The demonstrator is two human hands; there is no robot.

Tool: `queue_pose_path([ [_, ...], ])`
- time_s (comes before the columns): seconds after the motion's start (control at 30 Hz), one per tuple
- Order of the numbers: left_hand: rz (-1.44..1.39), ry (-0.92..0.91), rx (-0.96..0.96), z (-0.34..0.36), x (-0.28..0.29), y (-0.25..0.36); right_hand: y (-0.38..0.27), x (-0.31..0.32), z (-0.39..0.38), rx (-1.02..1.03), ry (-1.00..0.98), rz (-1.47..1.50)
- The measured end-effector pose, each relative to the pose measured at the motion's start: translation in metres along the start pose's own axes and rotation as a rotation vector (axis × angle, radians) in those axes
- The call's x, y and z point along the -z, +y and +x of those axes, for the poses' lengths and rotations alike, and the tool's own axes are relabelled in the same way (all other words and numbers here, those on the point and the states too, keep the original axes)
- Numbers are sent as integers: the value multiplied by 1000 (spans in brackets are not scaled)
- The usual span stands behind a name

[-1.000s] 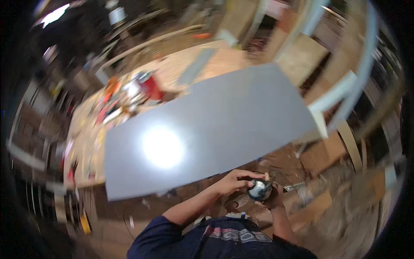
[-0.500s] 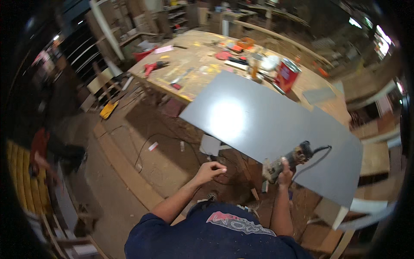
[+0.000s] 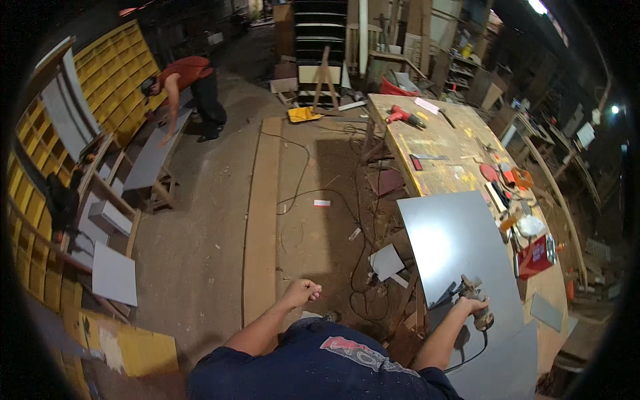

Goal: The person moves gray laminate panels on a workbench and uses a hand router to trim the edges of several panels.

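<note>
In my right hand [image 3: 473, 305] is a corded trim router [image 3: 481, 319], gripped round its body above a glossy grey sheet [image 3: 445, 233]. Its black cord loops down past my forearm. I cannot tell whether the tool touches the sheet. The sheet lies on the wooden workbench [image 3: 437, 140] and juts out past its near side. My left hand [image 3: 302, 293] is held out over the floor, its fingers curled in, with nothing showing in them.
On the bench lie a red heat gun or drill [image 3: 403, 116], a scraper [image 3: 427, 160] and a red can [image 3: 535, 257]. Cables [image 3: 357, 227] and a long board [image 3: 262, 200] lie on the floor. At far left another person [image 3: 183, 83] bends over a grey panel [image 3: 150, 160].
My view has swung left, bringing the other person and yellow shelving into fuller view. The router has turned in my right hand. My left fingers have curled in more.
</note>
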State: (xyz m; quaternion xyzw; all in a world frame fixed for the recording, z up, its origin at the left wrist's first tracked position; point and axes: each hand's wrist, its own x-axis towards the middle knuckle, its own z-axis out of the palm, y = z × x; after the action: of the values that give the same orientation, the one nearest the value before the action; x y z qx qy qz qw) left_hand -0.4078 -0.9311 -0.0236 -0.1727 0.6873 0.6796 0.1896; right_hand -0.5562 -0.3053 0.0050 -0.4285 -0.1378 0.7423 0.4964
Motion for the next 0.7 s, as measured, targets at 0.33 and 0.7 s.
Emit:
queue_pose_path([
  [0.33,-128,171,-111,-65,-58,-7,44,-22,37,-150,46,-8],
  [0.7,-115,190,-247,-58,-110,15,33,-36,25,-291,-238,17],
])
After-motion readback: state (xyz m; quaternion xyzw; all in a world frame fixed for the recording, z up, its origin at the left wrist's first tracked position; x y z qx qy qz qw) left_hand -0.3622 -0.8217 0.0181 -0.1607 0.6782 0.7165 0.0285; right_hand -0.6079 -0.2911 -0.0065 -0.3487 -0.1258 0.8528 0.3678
